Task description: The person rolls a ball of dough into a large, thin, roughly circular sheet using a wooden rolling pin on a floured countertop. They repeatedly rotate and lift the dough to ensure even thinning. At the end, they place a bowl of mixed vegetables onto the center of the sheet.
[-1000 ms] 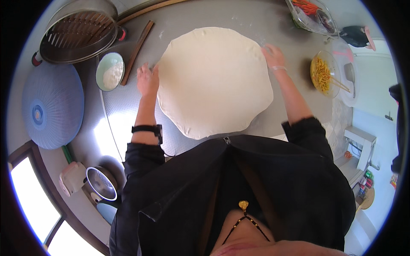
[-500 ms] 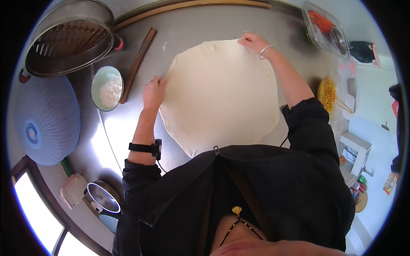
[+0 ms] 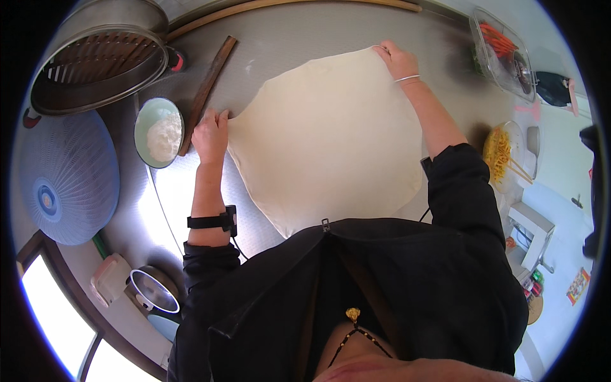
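Note:
A wide, thin sheet of pale dough (image 3: 328,140) lies across the metal worktop (image 3: 286,41) in front of me. Its left edge is pinched in my left hand (image 3: 211,137) and pulled out to a point. At the far right corner, my right hand (image 3: 398,62) grips the rim between thumb and fingers. The sheet looks taut between both hands, and its near edge runs under my black apron front. Just left of my left hand are a dark wooden stick (image 3: 207,95) and a pale green bowl of white flour (image 3: 159,134).
A steamer pot (image 3: 102,70) and a blue mesh cover (image 3: 70,178) stand on the left. A long wooden rod (image 3: 293,5) lies along the back. To the right are a clear container with carrots (image 3: 503,54) and a bowl of yellow shreds with chopsticks (image 3: 499,153).
My left hand has moved left, drawing the dough's edge into a point. My right hand has shifted right and slightly farther away, stretching that corner outward.

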`<action>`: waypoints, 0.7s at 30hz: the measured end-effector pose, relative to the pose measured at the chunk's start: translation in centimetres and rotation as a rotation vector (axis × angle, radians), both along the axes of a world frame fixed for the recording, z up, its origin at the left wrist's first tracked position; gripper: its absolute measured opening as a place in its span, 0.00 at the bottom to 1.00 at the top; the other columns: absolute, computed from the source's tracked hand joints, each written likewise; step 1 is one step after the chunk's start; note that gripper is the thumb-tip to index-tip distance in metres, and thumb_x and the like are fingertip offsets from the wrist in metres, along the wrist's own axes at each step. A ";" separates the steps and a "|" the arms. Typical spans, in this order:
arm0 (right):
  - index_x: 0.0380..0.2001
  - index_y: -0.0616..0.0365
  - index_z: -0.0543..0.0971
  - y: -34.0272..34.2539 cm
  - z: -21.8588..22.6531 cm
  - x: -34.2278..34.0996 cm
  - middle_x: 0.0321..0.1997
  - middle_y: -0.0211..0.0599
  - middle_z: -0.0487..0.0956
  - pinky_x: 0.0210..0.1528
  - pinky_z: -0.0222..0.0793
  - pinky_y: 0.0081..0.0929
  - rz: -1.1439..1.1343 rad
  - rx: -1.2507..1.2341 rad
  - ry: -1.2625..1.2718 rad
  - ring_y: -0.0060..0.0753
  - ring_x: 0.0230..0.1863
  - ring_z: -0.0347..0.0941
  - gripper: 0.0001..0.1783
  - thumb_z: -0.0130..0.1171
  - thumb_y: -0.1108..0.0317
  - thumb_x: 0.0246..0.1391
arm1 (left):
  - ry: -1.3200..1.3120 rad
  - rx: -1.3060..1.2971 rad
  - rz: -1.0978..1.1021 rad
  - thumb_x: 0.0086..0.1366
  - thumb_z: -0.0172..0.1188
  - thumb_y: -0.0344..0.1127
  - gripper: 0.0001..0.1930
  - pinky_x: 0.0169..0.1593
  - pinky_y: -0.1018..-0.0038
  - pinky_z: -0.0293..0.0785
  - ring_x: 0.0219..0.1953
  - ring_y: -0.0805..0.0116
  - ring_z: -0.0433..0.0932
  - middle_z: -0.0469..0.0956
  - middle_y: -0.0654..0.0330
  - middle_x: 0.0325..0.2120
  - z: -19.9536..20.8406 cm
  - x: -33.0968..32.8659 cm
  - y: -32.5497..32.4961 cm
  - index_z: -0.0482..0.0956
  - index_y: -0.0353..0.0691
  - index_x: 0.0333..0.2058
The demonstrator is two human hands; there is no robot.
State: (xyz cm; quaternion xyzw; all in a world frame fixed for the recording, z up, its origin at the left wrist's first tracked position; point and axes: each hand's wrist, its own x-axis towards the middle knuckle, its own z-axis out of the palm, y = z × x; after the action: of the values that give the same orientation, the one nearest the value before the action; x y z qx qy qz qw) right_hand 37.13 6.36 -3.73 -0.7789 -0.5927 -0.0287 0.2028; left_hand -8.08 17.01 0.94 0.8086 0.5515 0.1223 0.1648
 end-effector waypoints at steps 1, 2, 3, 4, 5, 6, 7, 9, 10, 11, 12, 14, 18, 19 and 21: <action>0.31 0.47 0.76 0.2 0.3 0.1 0.20 0.37 0.78 0.26 0.69 0.41 -0.068 -0.156 0.007 0.46 0.23 0.75 0.16 0.54 0.48 0.58 | -0.022 0.039 0.011 0.59 0.62 0.49 0.17 0.30 0.57 0.72 0.27 0.50 0.77 0.77 0.55 0.22 0.0 0.1 -0.1 0.74 0.40 0.27; 0.32 0.48 0.76 0.4 0.6 -0.1 0.22 0.37 0.79 0.28 0.70 0.41 -0.040 -0.132 0.029 0.45 0.26 0.75 0.16 0.55 0.48 0.57 | -0.008 0.027 0.046 0.59 0.63 0.48 0.16 0.30 0.57 0.72 0.27 0.51 0.78 0.78 0.56 0.23 -0.1 0.5 -0.3 0.75 0.41 0.29; 0.33 0.49 0.76 0.6 1.1 -0.5 0.25 0.37 0.79 0.31 0.70 0.40 -0.039 -0.191 0.067 0.44 0.28 0.76 0.16 0.55 0.48 0.57 | 0.022 0.000 0.069 0.59 0.63 0.48 0.16 0.34 0.58 0.74 0.33 0.51 0.78 0.78 0.57 0.32 -0.2 1.0 -0.6 0.74 0.43 0.37; 0.33 0.50 0.76 0.9 1.5 -1.1 0.27 0.37 0.80 0.33 0.71 0.40 -0.048 -0.211 0.080 0.43 0.30 0.76 0.16 0.56 0.48 0.57 | -0.038 0.160 -0.001 0.59 0.63 0.48 0.17 0.35 0.58 0.74 0.34 0.51 0.78 0.78 0.56 0.35 -0.3 1.9 -1.0 0.73 0.43 0.39; 0.35 0.50 0.76 1.3 1.9 -2.1 0.28 0.37 0.79 0.36 0.71 0.39 0.029 -0.148 0.091 0.43 0.33 0.76 0.16 0.57 0.49 0.56 | -0.053 0.261 -0.042 0.59 0.62 0.47 0.18 0.37 0.58 0.74 0.36 0.51 0.78 0.77 0.56 0.38 -0.4 2.9 -1.4 0.72 0.43 0.41; 0.37 0.49 0.76 1.7 2.3 -3.3 0.29 0.37 0.79 0.38 0.71 0.39 0.094 -0.037 0.074 0.44 0.36 0.76 0.17 0.58 0.49 0.55 | -0.081 0.373 -0.085 0.59 0.62 0.47 0.19 0.39 0.58 0.75 0.37 0.50 0.77 0.77 0.56 0.40 -0.4 4.2 -1.8 0.72 0.42 0.42; 0.39 0.49 0.75 2.2 2.7 -4.3 0.29 0.37 0.79 0.41 0.71 0.38 0.136 0.105 0.047 0.44 0.38 0.76 0.18 0.59 0.49 0.54 | -0.061 0.318 -0.109 0.59 0.62 0.49 0.20 0.41 0.58 0.75 0.40 0.49 0.78 0.76 0.55 0.43 -0.3 5.3 -2.0 0.71 0.42 0.43; 0.36 0.53 0.76 3.1 3.4 -6.6 0.29 0.36 0.79 0.38 0.70 0.37 0.219 0.037 0.071 0.45 0.35 0.76 0.18 0.59 0.49 0.54 | 0.058 0.043 -0.027 0.60 0.59 0.53 0.22 0.42 0.58 0.74 0.41 0.48 0.78 0.78 0.54 0.43 0.0 7.1 -2.1 0.72 0.42 0.44; 0.34 0.54 0.76 3.4 3.8 -7.3 0.29 0.36 0.79 0.37 0.69 0.37 0.261 -0.071 0.099 0.46 0.34 0.75 0.19 0.58 0.49 0.53 | 0.129 -0.155 -0.009 0.61 0.58 0.54 0.23 0.43 0.58 0.73 0.41 0.47 0.78 0.78 0.53 0.43 0.2 7.6 -2.1 0.72 0.42 0.45; 0.33 0.55 0.75 3.8 4.1 -7.8 0.28 0.36 0.78 0.37 0.69 0.37 0.235 -0.184 0.139 0.46 0.33 0.75 0.19 0.58 0.49 0.53 | 0.160 -0.301 0.064 0.61 0.57 0.57 0.23 0.42 0.56 0.73 0.40 0.47 0.78 0.79 0.50 0.39 0.2 8.0 -1.9 0.72 0.41 0.41; 0.32 0.55 0.75 4.2 4.3 -8.2 0.28 0.36 0.78 0.36 0.69 0.37 0.217 -0.383 0.194 0.45 0.33 0.75 0.19 0.58 0.49 0.53 | 0.186 -0.325 0.037 0.61 0.56 0.56 0.22 0.42 0.56 0.72 0.39 0.46 0.78 0.79 0.48 0.37 0.3 8.0 -1.8 0.72 0.41 0.39; 0.29 0.55 0.75 4.7 4.4 -8.3 0.26 0.37 0.77 0.35 0.68 0.37 0.269 -0.599 0.220 0.44 0.32 0.74 0.19 0.58 0.49 0.54 | 0.194 -0.290 -0.005 0.63 0.55 0.54 0.20 0.41 0.56 0.72 0.38 0.45 0.78 0.79 0.46 0.33 -0.1 7.8 -1.3 0.73 0.40 0.36; 0.24 0.54 0.74 5.2 3.7 -7.2 0.22 0.40 0.75 0.32 0.68 0.37 0.333 -0.331 0.379 0.43 0.29 0.74 0.19 0.57 0.49 0.56 | -0.065 0.096 -0.091 0.66 0.52 0.52 0.17 0.33 0.54 0.73 0.29 0.44 0.78 0.79 0.47 0.24 -1.8 6.8 -0.2 0.74 0.43 0.31; 0.23 0.53 0.74 5.3 3.3 -6.7 0.21 0.41 0.75 0.31 0.67 0.37 0.314 -0.245 0.498 0.43 0.27 0.74 0.19 0.56 0.49 0.56 | 0.013 0.101 -0.053 0.66 0.52 0.52 0.17 0.30 0.54 0.74 0.27 0.45 0.79 0.79 0.49 0.23 -2.3 6.5 0.2 0.73 0.44 0.29; 0.24 0.53 0.74 5.5 2.5 -5.8 0.21 0.39 0.76 0.28 0.67 0.37 0.202 -0.080 0.333 0.44 0.25 0.73 0.19 0.57 0.49 0.56 | 0.096 0.163 0.010 0.66 0.52 0.53 0.17 0.25 0.54 0.74 0.22 0.46 0.79 0.79 0.51 0.19 -3.1 5.8 1.0 0.73 0.46 0.27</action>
State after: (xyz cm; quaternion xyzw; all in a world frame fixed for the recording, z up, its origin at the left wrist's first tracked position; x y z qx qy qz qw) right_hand 31.29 11.83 -1.22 -0.7170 -0.6266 0.1446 0.2690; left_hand -2.31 18.03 -2.13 0.8213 0.5512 0.1288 0.0715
